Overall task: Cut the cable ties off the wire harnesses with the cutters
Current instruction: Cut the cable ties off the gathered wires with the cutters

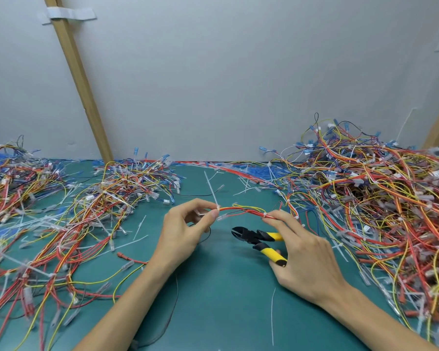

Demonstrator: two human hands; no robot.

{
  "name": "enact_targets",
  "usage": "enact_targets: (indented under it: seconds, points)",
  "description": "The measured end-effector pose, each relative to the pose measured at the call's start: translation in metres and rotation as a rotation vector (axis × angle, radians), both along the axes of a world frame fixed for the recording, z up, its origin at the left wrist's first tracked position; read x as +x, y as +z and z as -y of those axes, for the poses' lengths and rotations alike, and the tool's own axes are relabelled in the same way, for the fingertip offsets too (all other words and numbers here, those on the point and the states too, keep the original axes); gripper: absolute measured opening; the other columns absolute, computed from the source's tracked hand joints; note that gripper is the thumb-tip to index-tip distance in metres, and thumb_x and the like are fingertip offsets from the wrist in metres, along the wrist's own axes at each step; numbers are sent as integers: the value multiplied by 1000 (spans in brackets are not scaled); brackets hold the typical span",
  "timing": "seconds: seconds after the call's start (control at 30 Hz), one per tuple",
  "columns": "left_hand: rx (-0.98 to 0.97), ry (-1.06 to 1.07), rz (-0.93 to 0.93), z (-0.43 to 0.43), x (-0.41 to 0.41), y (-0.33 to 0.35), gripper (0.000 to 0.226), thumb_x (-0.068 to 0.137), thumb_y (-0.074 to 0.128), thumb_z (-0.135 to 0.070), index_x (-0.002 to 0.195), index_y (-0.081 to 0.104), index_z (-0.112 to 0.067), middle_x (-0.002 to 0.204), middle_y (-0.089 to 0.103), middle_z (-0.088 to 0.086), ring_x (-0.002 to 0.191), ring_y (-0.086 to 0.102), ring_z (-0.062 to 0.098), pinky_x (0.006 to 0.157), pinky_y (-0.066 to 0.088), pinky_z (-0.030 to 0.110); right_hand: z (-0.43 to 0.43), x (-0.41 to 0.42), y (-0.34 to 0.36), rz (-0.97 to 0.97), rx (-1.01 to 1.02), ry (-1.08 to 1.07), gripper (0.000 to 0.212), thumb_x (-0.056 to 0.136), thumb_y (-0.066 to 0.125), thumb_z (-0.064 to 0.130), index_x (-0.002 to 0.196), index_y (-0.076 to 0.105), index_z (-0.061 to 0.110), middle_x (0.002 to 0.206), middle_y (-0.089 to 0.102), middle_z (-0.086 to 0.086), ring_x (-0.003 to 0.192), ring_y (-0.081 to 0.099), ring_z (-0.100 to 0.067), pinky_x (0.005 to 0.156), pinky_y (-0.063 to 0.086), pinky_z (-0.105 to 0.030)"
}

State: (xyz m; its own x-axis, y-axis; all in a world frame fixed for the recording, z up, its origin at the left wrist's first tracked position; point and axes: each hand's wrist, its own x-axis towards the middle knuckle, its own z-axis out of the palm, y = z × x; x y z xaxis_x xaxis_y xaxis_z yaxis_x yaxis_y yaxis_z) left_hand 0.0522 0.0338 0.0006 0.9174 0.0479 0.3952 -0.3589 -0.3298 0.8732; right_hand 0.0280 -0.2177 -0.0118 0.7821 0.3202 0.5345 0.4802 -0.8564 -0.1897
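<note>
A red and yellow wire harness [241, 211] is stretched between my two hands above the green mat. My left hand [185, 230] pinches its left end, where a white cable tie [212, 193] sticks up and away. My right hand [304, 252] pinches the harness by another white tie [264, 214] with finger and thumb, while its lower fingers curl round the yellow and black handles of the cutters [257, 240]. The cutters' black jaws point left, below the harness and apart from it.
A large heap of tied harnesses [380, 188] fills the right side. More loose harnesses [69, 211] spread over the left. Cut white tie pieces [273, 315] lie scattered on the green mat [221, 295]. A grey wall with wooden battens [79, 79] stands behind.
</note>
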Motion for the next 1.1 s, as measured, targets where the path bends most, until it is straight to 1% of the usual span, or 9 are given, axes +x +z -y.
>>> enact_targets:
  seconds: [0.2,0.33,0.4,0.57,0.67,0.7,0.77,0.87,1.1]
  points:
    - [-21,-3,-2,3,-2,1,9,90,73,-20,86,74,-28,66,61,-9,56,52,12,56,44,24,-1,1,0,-31,-8,-11,60,73,70,36,132,58,30,138,49,25,90,67,-15,59,55,-39]
    - [-35,-26,-11,2,-3,2,9,91,72,-14,86,74,-21,68,53,-14,51,39,16,49,28,24,-1,1,0,-36,-10,-22,57,74,71,34,130,59,30,136,50,25,88,67,-16,58,54,-38]
    - [-29,-23,-9,2,-3,2,10,90,72,-12,84,73,-20,69,52,-15,49,38,15,48,27,21,-1,0,1,-26,-13,-24,55,74,72,35,128,60,29,135,51,25,86,67,-15,56,53,-37]
    - [105,6,30,6,-4,1,25,91,67,-1,75,62,-21,72,57,-15,49,41,6,50,32,15,-2,1,0,-27,-12,-40,54,72,76,30,124,62,30,133,52,27,89,66,-10,53,52,-35]
    - [199,14,76,7,-3,0,36,89,64,3,73,56,-28,78,60,-6,64,52,12,54,40,25,-3,1,-2,-40,-5,-85,55,70,77,24,123,62,30,133,52,29,89,66,-11,55,52,-35]
    - [221,16,91,7,-3,0,36,89,64,3,73,56,-27,79,60,-5,68,54,16,56,42,29,-4,2,-2,-45,-2,-101,56,70,77,23,123,62,31,133,51,29,89,67,-11,56,52,-35]
    - [257,11,132,11,-3,-2,30,89,63,3,74,55,-21,80,59,-6,65,54,19,59,44,35,-4,2,-2,-69,6,-142,56,71,76,25,124,61,33,134,50,31,90,67,-12,58,52,-35]
    - [322,8,218,17,-5,-6,21,88,68,-1,75,58,-15,78,58,-9,61,52,14,60,44,27,-3,4,-1,-113,8,-224,55,76,70,33,129,55,37,138,44,33,92,67,-13,63,52,-33]
    - [385,-20,303,23,-9,-6,11,89,73,-17,85,65,-23,86,64,-17,63,53,7,63,45,20,-2,6,0,-180,9,-282,59,77,64,39,133,44,40,143,33,33,93,66,-15,67,52,-34]
